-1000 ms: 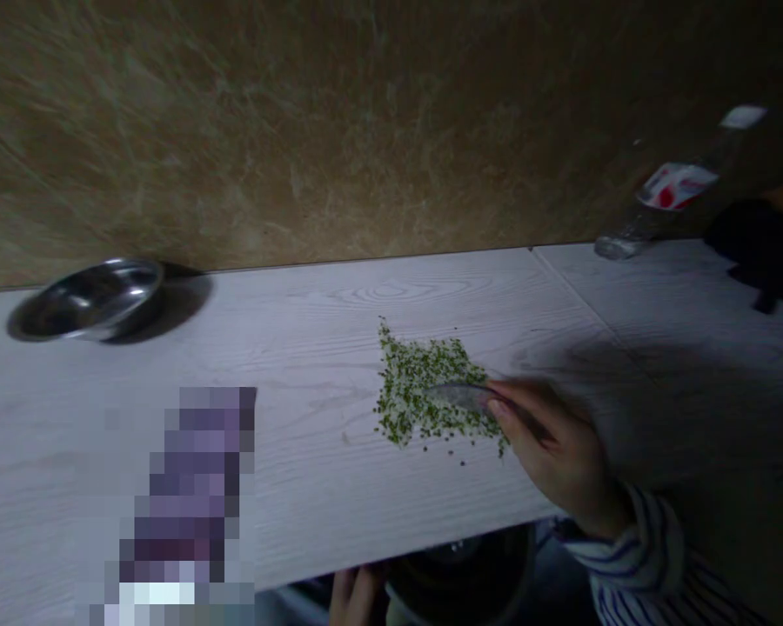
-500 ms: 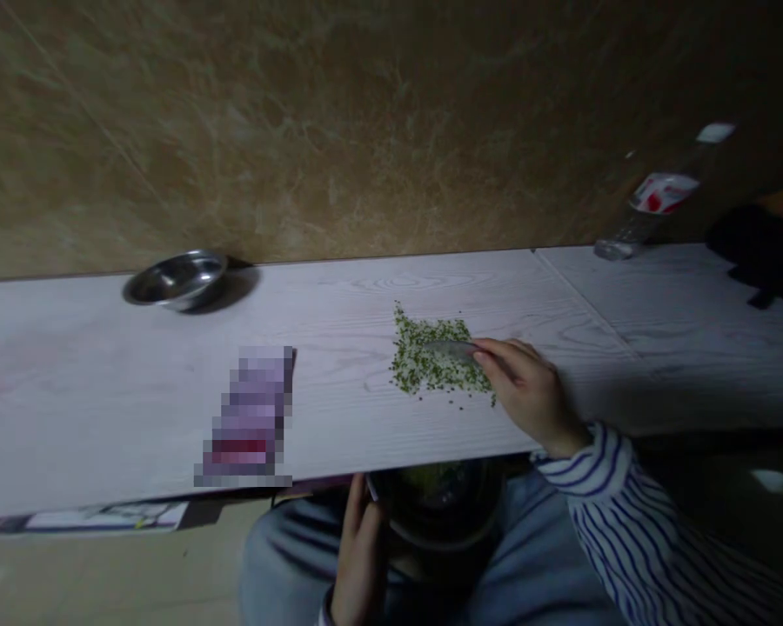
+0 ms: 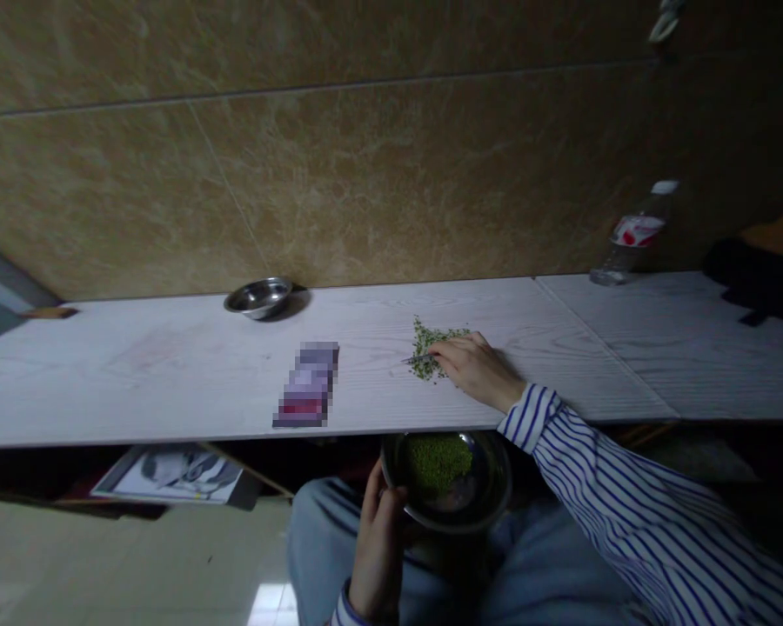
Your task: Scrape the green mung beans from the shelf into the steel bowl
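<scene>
My left hand [image 3: 379, 535] grips the left rim of a metal bowl [image 3: 457, 523], which sits over my lap just below the table edge. Inside it are many small green beans [image 3: 437, 462], likely mung beans. Above the table, my right hand [image 3: 476, 365] is closed on a thin, flat metal utensil [image 3: 418, 358]; its exact kind is unclear. The utensil points left over a scattered patch of small green beans [image 3: 424, 341] on the white wood-grain tabletop [image 3: 371, 348]. My right hand covers part of that patch.
A small metal bowl [image 3: 259, 300] stands tilted near the wall. Left of the beans lies a blurred-out purple rectangular object [image 3: 306, 384]. A plastic bottle [image 3: 632, 235] and a dark cloth item [image 3: 757, 274] are at right. Under the table is an open drawer [image 3: 170, 474].
My view has shifted, showing more wall and the beans in the lap bowl. The utensil has moved to the patch's left edge, with my right hand now over the beans.
</scene>
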Tool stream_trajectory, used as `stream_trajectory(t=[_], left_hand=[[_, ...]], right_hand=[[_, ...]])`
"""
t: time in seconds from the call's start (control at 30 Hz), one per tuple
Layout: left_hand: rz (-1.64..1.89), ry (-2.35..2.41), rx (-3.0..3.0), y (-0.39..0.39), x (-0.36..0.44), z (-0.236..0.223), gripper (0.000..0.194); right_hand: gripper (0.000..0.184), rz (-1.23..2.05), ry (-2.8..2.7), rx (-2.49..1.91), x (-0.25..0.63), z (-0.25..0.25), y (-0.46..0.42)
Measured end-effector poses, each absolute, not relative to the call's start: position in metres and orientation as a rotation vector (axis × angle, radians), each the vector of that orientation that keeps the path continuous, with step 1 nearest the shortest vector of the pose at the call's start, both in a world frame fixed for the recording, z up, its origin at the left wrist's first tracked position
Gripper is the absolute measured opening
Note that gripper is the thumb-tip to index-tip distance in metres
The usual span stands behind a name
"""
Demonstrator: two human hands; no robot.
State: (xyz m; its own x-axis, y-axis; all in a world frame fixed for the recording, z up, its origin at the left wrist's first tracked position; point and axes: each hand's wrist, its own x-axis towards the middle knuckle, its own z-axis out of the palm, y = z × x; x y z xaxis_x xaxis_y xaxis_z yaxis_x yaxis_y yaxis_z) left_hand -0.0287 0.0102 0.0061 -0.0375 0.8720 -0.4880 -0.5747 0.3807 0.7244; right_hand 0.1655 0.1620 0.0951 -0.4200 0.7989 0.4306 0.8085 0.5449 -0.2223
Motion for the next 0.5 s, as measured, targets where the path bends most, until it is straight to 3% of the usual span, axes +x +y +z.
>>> stream_trajectory(t=[0.5], left_hand=[[1.21,1.147,0.384,0.017,-0.029,0.008,0.072]], right_hand=[[0.027,0.007,-2.432,-1.241,0.18,0.097,0.155]])
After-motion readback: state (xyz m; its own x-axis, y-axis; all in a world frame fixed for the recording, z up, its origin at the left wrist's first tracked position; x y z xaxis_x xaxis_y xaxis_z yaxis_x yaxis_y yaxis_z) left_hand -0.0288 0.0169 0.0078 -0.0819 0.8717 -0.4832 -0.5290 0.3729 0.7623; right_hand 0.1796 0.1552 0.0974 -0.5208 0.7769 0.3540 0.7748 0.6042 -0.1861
